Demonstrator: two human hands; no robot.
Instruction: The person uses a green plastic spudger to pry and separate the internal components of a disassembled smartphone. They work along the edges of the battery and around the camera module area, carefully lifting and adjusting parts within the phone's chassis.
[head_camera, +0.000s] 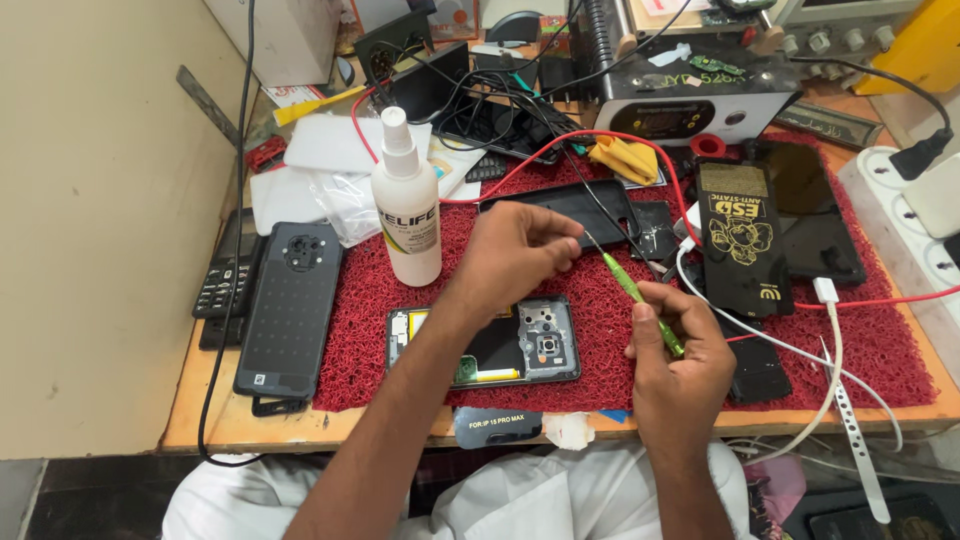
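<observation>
A green-handled screwdriver (640, 297) lies slantwise between the two hands, above the red fibre mat (880, 350). The right hand (680, 370) closes its fingers around the handle's lower end; the left hand (515, 250) pinches its fingertips together at the thin metal tip of the tool. Just below the left wrist an opened phone (500, 345) rests flat on the mat, its back removed, with the camera module toward the right end and a yellow strip near the left end. A white spray bottle (405, 200) stands upright at the mat's left part, just beside the left hand. Left of the mat, on the wooden bench (190, 420), lies a dark phone back cover (290, 310), with a keypad handset (225, 275) further left. To the right of the hands a black anti-static pad (742, 245) lies on the mat, crossed nearby by red (600, 140) and white cables (830, 350). A black heating station (690, 100) stands at the bench's far side.
</observation>
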